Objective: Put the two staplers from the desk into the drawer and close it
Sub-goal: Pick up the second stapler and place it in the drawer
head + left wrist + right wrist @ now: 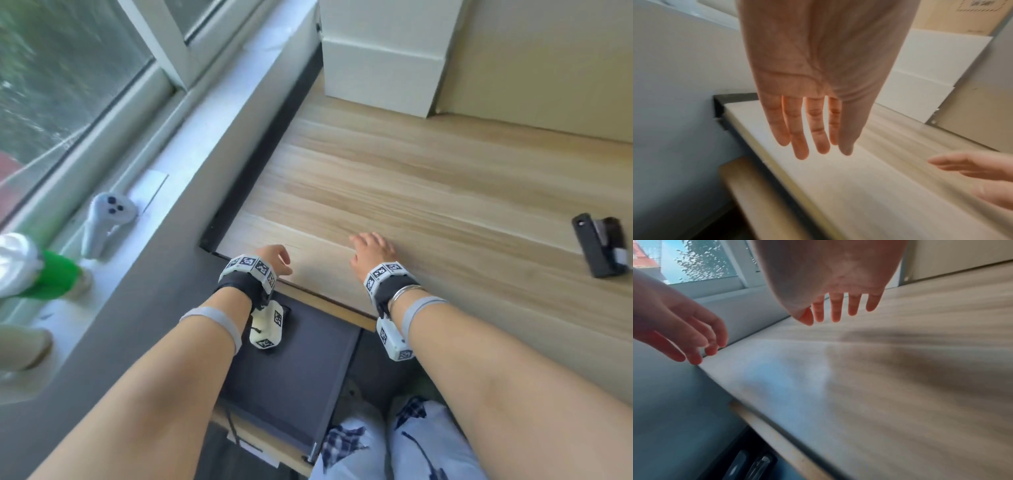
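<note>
Honestly, my main worry is the stapler (601,249): it lies on the desk (428,178) far to the right of my right hand (371,248), half cut off by the frame edge, so I could misjudge its end and knock it further off. Both hands hover with released fingers, holding nothing; my left hand (275,258) hangs at the desk's front edge, above the open drawer (301,370). Only one stapler shows on the desk. Dark shapes low in the right wrist view might be the other, already inside; too blurred to tell. My forearms hide much of the drawer, so closing it blind could jam.
</note>
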Motion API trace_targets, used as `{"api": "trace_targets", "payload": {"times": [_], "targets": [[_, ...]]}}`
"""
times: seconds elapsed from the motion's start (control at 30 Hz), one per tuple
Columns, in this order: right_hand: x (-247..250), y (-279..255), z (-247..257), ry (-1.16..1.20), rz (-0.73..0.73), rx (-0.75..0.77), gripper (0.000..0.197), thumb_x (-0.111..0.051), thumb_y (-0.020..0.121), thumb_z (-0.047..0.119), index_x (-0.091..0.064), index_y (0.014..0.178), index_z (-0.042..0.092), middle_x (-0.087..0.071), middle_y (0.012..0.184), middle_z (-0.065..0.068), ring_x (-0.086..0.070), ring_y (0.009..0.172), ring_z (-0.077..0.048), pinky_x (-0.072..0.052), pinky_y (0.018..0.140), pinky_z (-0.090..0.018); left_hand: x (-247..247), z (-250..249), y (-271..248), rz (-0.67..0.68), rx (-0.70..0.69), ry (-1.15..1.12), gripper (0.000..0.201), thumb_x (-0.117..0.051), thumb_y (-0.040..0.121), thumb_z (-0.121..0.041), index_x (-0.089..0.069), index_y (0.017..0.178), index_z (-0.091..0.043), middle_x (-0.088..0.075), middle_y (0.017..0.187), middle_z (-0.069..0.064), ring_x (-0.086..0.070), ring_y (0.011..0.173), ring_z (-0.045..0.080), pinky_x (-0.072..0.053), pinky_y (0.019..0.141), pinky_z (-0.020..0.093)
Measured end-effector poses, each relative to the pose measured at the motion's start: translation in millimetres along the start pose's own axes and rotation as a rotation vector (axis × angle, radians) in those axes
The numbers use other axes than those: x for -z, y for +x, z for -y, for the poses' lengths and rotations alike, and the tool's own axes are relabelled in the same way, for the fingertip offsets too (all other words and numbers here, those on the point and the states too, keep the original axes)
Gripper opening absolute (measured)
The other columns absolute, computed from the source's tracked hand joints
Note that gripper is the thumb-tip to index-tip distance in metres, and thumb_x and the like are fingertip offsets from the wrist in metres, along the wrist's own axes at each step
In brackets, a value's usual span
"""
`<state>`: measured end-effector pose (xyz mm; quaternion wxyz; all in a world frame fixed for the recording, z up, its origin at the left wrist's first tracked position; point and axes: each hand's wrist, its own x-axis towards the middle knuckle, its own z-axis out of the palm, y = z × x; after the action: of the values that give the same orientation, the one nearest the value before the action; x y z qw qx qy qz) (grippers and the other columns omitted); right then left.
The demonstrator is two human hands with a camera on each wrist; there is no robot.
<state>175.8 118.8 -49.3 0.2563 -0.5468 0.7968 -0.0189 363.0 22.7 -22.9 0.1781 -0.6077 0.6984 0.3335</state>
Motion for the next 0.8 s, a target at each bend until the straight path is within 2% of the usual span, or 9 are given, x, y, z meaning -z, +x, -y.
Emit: {"api": "trace_targets", "payload": {"times": [0.1, 0.2, 0.3, 0.37, 0.43, 0.47, 0.53, 0.63, 0.8], "targets": [[32, -6, -39, -0.021, -0.013, -0.080, 0.048, -0.044, 0.092, 0.019, -0.041, 0.140, 0.022, -0.041, 0.149, -0.003, -0.030, 0.140, -0.025, -0.025, 0.114, -0.039, 8, -46, -2, 0.019, -0.064, 0.005, 0.028, -0.067, 0.079, -0.016, -0.063, 0.106, -0.009, -0.068, 0.105, 0.016, -0.067, 0.094, 0.028, -0.053, 0.091, 0.036], [63, -12, -87, -0.050, -0.030, -0.173, 0.047, -0.045, 0.091, 0.020, -0.043, 0.138, 0.022, -0.044, 0.146, -0.004, -0.034, 0.137, -0.027, -0.028, 0.113, -0.039, 6, -97, -1, 0.044, -0.133, 0.046, 0.034, -0.065, 0.083, -0.014, -0.060, 0.115, -0.003, -0.062, 0.100, 0.014, -0.064, 0.096, 0.028, -0.051, 0.091, 0.037], [91, -22, -138, -0.062, -0.044, -0.281, 0.046, -0.046, 0.093, 0.021, -0.043, 0.138, 0.022, -0.045, 0.145, -0.005, -0.036, 0.135, -0.028, -0.029, 0.112, -0.040, -7, -150, 2, 0.072, -0.198, 0.087, 0.021, -0.062, 0.084, -0.010, -0.061, 0.104, -0.006, -0.058, 0.097, 0.013, -0.063, 0.095, 0.030, -0.050, 0.088, 0.037], [104, -29, -173, -0.066, -0.049, -0.348, 0.044, -0.046, 0.093, 0.021, -0.044, 0.137, 0.020, -0.045, 0.144, -0.007, -0.036, 0.134, -0.029, -0.029, 0.111, -0.040, -20, -185, 3, 0.085, -0.251, 0.114, 0.008, -0.061, 0.085, -0.009, -0.054, 0.086, -0.013, -0.056, 0.083, 0.006, -0.055, 0.087, 0.023, -0.048, 0.079, 0.033], [115, -37, -204, -0.063, -0.047, -0.414, 0.044, -0.045, 0.093, 0.019, -0.043, 0.137, 0.020, -0.044, 0.144, -0.008, -0.036, 0.134, -0.029, -0.029, 0.110, -0.041, -34, -217, 3, 0.099, -0.290, 0.132, 0.006, -0.059, 0.087, -0.010, -0.054, 0.085, -0.013, -0.049, 0.071, -0.002, -0.051, 0.085, 0.020, -0.050, 0.083, 0.036], [119, -40, -220, -0.062, -0.051, -0.446, 0.045, -0.045, 0.093, 0.019, -0.043, 0.138, 0.020, -0.044, 0.144, -0.008, -0.036, 0.134, -0.030, -0.029, 0.110, -0.042, -41, -231, 5, 0.109, -0.320, 0.157, 0.006, -0.058, 0.087, -0.012, -0.058, 0.094, -0.012, -0.052, 0.074, -0.001, -0.052, 0.085, 0.020, -0.050, 0.089, 0.038], [124, -46, -249, -0.059, -0.066, -0.509, 0.045, -0.045, 0.093, 0.019, -0.043, 0.138, 0.020, -0.043, 0.144, -0.007, -0.035, 0.136, -0.029, -0.030, 0.111, -0.043, -55, -257, 8, 0.128, -0.352, 0.220, 0.026, -0.056, 0.088, -0.016, -0.061, 0.112, -0.007, -0.063, 0.096, 0.008, -0.053, 0.085, 0.019, -0.050, 0.091, 0.037], [125, -51, -287, -0.007, -0.111, -0.586, 0.047, -0.045, 0.092, 0.016, -0.043, 0.138, 0.019, -0.041, 0.147, -0.007, -0.033, 0.137, -0.030, -0.031, 0.112, -0.044, -72, -291, 9, 0.153, -0.396, 0.266, 0.030, -0.055, 0.088, -0.017, -0.060, 0.116, -0.005, -0.065, 0.121, 0.014, -0.054, 0.086, 0.020, -0.049, 0.092, 0.036], [117, -46, -330, 0.163, -0.195, -0.702, 0.055, -0.048, 0.092, 0.011, -0.034, 0.144, 0.022, -0.031, 0.151, -0.011, -0.032, 0.135, -0.034, -0.033, 0.108, -0.041, -96, -326, 13, 0.141, -0.411, 0.271, 0.026, -0.051, 0.089, -0.017, -0.061, 0.111, -0.009, -0.068, 0.116, 0.014, -0.066, 0.100, 0.030, -0.051, 0.091, 0.037]]}}
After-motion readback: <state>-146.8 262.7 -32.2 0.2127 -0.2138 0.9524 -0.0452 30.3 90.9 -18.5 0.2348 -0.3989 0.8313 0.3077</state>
